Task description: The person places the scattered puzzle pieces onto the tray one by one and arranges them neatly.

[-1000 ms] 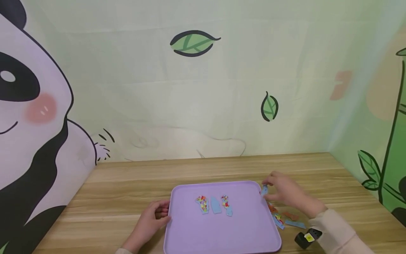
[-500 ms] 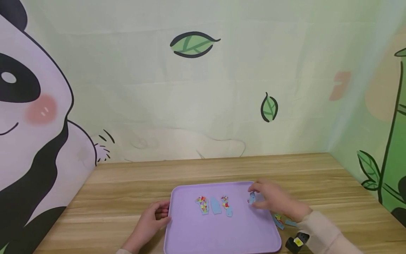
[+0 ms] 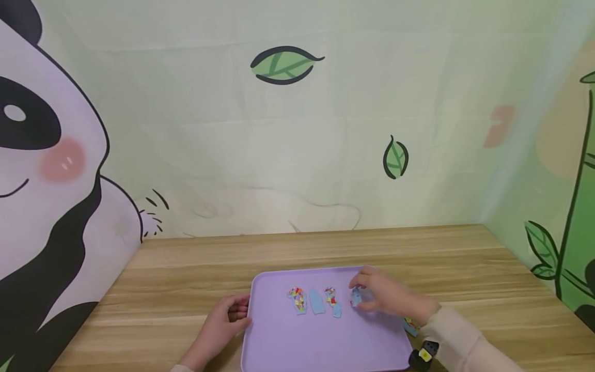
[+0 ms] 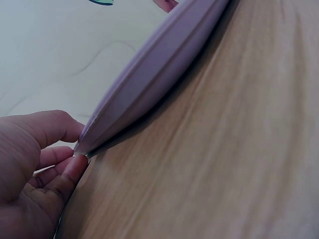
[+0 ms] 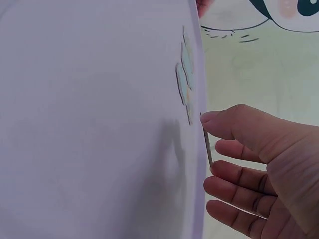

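A lilac tray [image 3: 325,346] lies on the wooden table. My left hand [image 3: 222,323] holds its left edge, with thumb and index fingertip at the rim in the left wrist view. Above the tray's right half, my right hand [image 3: 390,294] pinches a small blue puzzle piece [image 3: 356,297] between thumb and fingers; in the right wrist view this piece [image 5: 207,149] appears edge-on as a thin strip. To its left, three pieces stand in a row on the tray: a multicoloured piece [image 3: 298,301], a plain blue piece [image 3: 316,301] and a blue piece with a coloured top [image 3: 333,304].
Beside the tray's right edge, another coloured piece [image 3: 410,326] shows on the table, partly covered by the right forearm. A black device [image 3: 423,355] with a yellow mark sits at the right wrist. Behind the table [image 3: 209,258] stands a wall [image 3: 325,181] printed with leaves and a panda.
My right hand has carried the puzzle piece leftward, from over the tray's right rim to near the row of three. The forearm now hides more of the loose pieces. My left hand stays put.
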Demonstrator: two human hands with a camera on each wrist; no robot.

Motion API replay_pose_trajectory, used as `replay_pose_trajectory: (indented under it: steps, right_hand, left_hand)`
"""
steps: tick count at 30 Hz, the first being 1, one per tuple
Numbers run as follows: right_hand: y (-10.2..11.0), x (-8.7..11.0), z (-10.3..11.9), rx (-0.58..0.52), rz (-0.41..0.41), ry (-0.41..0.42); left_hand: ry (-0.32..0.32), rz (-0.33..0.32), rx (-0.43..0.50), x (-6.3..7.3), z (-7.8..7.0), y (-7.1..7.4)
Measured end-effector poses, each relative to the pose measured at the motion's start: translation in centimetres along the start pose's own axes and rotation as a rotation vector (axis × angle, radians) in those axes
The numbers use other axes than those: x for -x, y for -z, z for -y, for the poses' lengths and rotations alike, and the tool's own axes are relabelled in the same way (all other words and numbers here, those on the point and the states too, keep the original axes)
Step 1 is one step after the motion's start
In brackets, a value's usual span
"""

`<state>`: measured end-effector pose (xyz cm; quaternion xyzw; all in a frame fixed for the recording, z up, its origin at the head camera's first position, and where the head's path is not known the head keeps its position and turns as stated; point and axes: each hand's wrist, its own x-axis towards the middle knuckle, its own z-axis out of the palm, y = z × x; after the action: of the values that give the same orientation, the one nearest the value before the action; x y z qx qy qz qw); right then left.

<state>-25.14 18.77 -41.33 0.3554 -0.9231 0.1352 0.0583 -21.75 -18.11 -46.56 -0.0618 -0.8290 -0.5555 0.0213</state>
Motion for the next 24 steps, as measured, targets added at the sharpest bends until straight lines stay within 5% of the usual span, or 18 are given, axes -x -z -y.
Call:
replay_pose_trajectory:
  steps: [24]
  right_hand:
    - [-1.1,-0.4,0.4,-0.064,0.101,-0.015]
  left_hand:
    - [0.002,-0.004,-0.011,0.2,-0.3,0.0]
